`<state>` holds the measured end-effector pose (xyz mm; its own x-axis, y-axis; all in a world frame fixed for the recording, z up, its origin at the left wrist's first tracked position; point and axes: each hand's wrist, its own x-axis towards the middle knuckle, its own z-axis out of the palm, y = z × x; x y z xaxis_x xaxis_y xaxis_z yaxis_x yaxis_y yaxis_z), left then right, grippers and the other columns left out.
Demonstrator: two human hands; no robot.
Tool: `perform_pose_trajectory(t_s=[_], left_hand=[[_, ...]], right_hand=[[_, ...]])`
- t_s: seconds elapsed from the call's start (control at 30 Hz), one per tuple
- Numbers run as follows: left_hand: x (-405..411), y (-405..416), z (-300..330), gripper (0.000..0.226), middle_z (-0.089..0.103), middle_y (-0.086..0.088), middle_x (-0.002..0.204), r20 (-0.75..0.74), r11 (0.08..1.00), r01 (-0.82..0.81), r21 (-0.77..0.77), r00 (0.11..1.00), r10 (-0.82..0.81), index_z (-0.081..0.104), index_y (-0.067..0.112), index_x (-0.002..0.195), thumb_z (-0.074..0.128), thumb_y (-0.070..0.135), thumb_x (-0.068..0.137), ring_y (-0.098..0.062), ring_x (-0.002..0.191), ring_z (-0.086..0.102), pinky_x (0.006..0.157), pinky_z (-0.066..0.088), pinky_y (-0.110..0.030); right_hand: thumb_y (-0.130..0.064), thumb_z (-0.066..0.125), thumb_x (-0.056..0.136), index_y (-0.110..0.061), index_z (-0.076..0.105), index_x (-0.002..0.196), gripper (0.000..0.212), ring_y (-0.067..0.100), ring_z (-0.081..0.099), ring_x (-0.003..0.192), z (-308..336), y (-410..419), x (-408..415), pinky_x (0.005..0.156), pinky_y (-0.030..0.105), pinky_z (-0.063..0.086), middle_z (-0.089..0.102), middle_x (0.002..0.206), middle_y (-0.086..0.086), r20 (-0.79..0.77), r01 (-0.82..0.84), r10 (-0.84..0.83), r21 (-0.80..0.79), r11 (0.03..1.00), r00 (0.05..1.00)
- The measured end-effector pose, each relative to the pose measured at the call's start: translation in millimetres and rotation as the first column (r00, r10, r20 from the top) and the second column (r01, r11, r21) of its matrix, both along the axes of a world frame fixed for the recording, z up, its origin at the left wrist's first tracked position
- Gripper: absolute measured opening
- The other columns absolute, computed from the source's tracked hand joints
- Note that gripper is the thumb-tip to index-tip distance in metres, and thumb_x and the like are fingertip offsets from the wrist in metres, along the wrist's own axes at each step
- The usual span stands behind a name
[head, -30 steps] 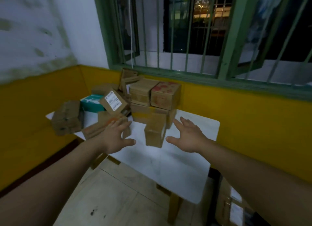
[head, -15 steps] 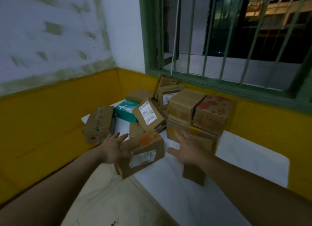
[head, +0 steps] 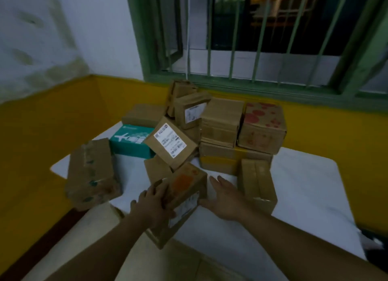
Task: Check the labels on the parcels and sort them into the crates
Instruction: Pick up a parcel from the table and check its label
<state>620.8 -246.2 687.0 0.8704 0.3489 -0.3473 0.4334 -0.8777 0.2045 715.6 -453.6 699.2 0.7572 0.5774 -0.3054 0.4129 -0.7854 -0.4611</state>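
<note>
Parcel labels (head: pixel 170 142) too blurred; no legible text anywhere.

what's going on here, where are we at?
A person is holding a cardboard parcel with an orange mark at the near edge of the white table. The left hand grips its left end; the right hand lies flat against its right side. Other parcels sit piled behind. No crates in view.

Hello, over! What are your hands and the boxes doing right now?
Left hand grips orange-marked parcel. Right hand open against its side. No crates visible.
</note>
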Motion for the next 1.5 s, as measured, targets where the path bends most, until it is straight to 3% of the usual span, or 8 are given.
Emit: perform_pose_trajectory(t_s=[0.3,0.4,0.5,0.63,0.77,0.83,0.97,1.5], left_hand=[[6.9,34.5,18.6,0.081,0.042,-0.006,0.143,0.069,0.97,0.041,-0.24,0.997,-0.025,0.027,0.037,0.146,0.062,0.058,0.076,-0.03,0.124,0.048,0.103,0.041,-0.045],[9.0,40.2,35.3,0.057,0.064,0.0,0.123,0.102,0.845,-0.002,-0.534,0.993,0.067,0.052,0.031,0.125,0.07,0.048,0.074,-0.02,0.105,0.063,0.096,0.051,-0.041],[7.2,31.2,59.2,0.041,0.059,0.009,0.104,0.157,0.692,0.02,-0.722,0.978,0.135,0.047,0.03,0.122,0.069,0.024,0.087,-0.011,0.089,0.058,0.082,0.048,-0.024],[6.9,10.0,81.0,0.064,0.049,-0.001,0.134,0.251,0.541,0.063,-0.839,0.926,0.282,0.039,0.021,0.144,0.068,0.02,0.087,-0.016,0.101,0.046,0.085,0.041,-0.028],[8.6,-22.2,97.0,0.058,0.051,0.003,0.124,0.294,0.402,0.138,-0.905,0.886,0.359,0.042,0.024,0.142,0.065,0.022,0.09,-0.013,0.095,0.052,0.082,0.046,-0.027],[8.2,-40.4,107.8,0.047,0.058,0.006,0.107,0.275,0.319,0.157,-0.935,0.887,0.371,0.046,0.028,0.136,0.062,0.021,0.092,-0.013,0.091,0.057,0.073,0.049,-0.028],[11.3,-69.7,121.3,0.04,0.072,-0.005,0.109,0.225,0.142,0.185,-0.972,0.907,0.356,0.053,0.031,0.13,0.06,0.023,0.092,-0.027,0.102,0.068,0.09,0.054,-0.047],[28.0,-127.8,199.2,0.038,0.073,-0.005,0.107,0.389,0.02,0.411,-0.911,0.843,0.373,0.06,0.024,0.122,0.044,0.045,0.095,-0.022,0.097,0.07,0.079,0.055,-0.038]], right_hand=[[-0.067,0.052,0.086,-0.033,-0.001,0.155,0.093,0.027,0.006,0.15,-9.8,24.0,-44.1,0.12,0.04,0.014,0.002,0.163,0.007,-0.058,0.237,-0.234,0.057,0.97,0.97],[-0.07,0.052,0.083,-0.037,-0.002,0.154,0.096,0.031,0.015,0.147,-9.9,21.5,-51.9,0.118,0.044,0.022,0.012,0.162,0.007,-0.048,0.294,-0.291,0.113,0.949,0.956],[-0.066,0.054,0.085,-0.034,-0.001,0.154,0.095,0.028,0.023,0.145,0.1,14.1,-55.8,0.116,0.041,0.027,0.015,0.161,0.001,-0.03,0.344,-0.346,0.212,0.915,0.938],[-0.062,0.05,0.089,-0.036,-0.003,0.153,0.087,0.022,0.035,0.14,21.2,-2.0,-55.0,0.11,0.034,0.032,0.024,0.157,-0.009,-0.036,0.394,-0.406,0.33,0.858,0.913],[-0.06,0.047,0.092,-0.044,0.017,0.149,0.066,0.014,0.054,0.115,48.3,-23.4,-55.0,0.09,0.027,0.044,0.046,0.142,-0.011,-0.121,0.47,-0.479,0.497,0.729,0.87],[-0.056,0.045,0.095,-0.05,0.025,0.14,0.05,0.013,0.053,0.118,64.0,-34.7,-56.2,0.095,0.028,0.043,0.05,0.134,-0.015,-0.219,0.517,-0.496,0.598,0.612,0.84],[-0.058,0.041,0.096,-0.054,0.03,0.137,0.043,0.011,0.059,0.114,92.7,-62.1,-55.8,0.102,0.035,0.046,0.056,0.133,-0.015,-0.335,0.542,-0.458,0.705,0.457,0.823],[-0.041,0.039,0.101,-0.044,0.026,0.149,0.05,0.007,0.066,0.102,192.8,-116.4,-60.5,0.077,0.025,0.055,0.062,0.124,-0.013,-0.198,0.325,-0.477,0.925,0.199,0.856]])
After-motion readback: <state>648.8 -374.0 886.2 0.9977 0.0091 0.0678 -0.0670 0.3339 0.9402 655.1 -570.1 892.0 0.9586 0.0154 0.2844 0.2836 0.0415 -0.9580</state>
